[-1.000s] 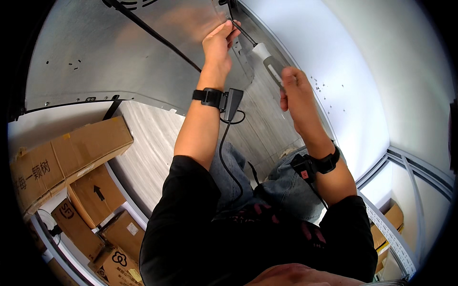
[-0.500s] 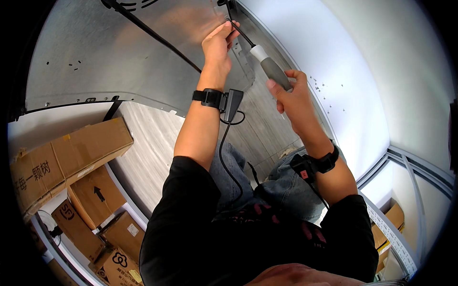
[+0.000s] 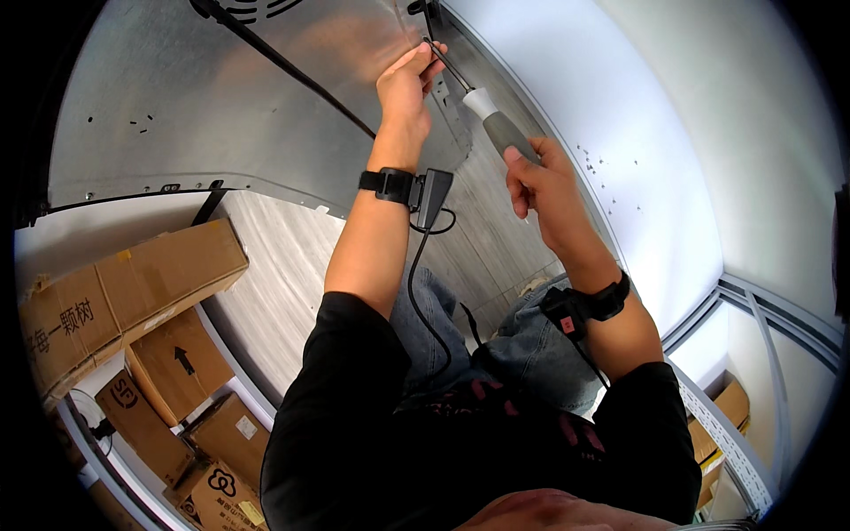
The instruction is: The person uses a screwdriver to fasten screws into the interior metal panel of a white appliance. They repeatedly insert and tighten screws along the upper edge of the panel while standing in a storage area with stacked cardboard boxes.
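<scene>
My right hand (image 3: 538,184) is closed round the grey handle of a screwdriver (image 3: 501,126) with a white collar. Its thin dark shaft slants up and left to the edge of a bare metal panel (image 3: 239,115). There the fingers of my left hand (image 3: 413,75) are pinched together beside the screwdriver's tip. Whether they hold the shaft, a screw or both is too small to make out. A black cable (image 3: 283,66) runs across the panel toward my left wrist. Both wrists wear black straps with small devices and cords.
Cardboard boxes (image 3: 181,361) are stacked on a shelf at the lower left, with a long carton (image 3: 133,288) on top. A white wall (image 3: 655,115) rises close on the right. More boxes (image 3: 730,403) sit on a metal rack at the lower right. Wood-look flooring (image 3: 274,265) lies below.
The screwdriver's handle and my right hand have shifted very slightly. My right fingers have curled somewhat further round the handle. My left hand stays at the panel's edge.
</scene>
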`<state>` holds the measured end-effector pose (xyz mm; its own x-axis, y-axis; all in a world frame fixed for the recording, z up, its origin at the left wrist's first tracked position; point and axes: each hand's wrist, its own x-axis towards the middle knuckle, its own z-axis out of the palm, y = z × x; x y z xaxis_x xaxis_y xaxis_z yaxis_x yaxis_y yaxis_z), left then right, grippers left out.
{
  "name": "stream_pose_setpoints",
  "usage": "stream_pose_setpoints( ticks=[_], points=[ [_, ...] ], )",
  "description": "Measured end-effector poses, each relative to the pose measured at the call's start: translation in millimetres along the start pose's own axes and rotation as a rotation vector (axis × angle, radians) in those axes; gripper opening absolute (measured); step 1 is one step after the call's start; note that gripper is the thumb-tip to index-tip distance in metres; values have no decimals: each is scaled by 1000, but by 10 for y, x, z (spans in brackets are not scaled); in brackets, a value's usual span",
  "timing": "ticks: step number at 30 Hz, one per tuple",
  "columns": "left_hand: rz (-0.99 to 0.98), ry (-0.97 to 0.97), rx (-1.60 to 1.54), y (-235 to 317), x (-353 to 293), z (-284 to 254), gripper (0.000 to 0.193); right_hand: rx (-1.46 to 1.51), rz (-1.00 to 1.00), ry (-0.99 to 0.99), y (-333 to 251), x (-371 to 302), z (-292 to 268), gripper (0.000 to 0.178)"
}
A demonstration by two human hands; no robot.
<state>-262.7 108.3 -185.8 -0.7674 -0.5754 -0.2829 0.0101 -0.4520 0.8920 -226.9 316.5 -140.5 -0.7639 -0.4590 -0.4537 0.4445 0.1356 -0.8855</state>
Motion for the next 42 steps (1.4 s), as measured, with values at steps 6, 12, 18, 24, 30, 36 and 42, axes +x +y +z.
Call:
stream_pose_setpoints(
  ticks=[6, 12, 18, 24, 30, 36, 42],
  points=[
    [4, 1, 2, 3, 21, 4, 21, 169, 84, -36, -42, 30, -45, 56],
    [2, 15, 3, 11, 10, 6, 21, 102, 83, -98, -35, 43, -74, 58],
    [1, 21, -3, -9, 24, 11, 21, 13, -11, -4, -2, 55, 28, 52],
    [4, 16, -6, -1, 20, 2, 21, 240, 150, -228, -76, 77, -107, 58],
    [13, 24, -7, -1, -2, 15, 21, -16, -4, 47, 46, 105, 45, 56],
    [9, 27, -24, 7, 5, -1, 18, 166, 172, -206, -134, 82, -96, 60],
    [13, 16, -7, -10, 15, -9, 21, -100, -106, 46, 46, 94, 71, 57]
  ],
)
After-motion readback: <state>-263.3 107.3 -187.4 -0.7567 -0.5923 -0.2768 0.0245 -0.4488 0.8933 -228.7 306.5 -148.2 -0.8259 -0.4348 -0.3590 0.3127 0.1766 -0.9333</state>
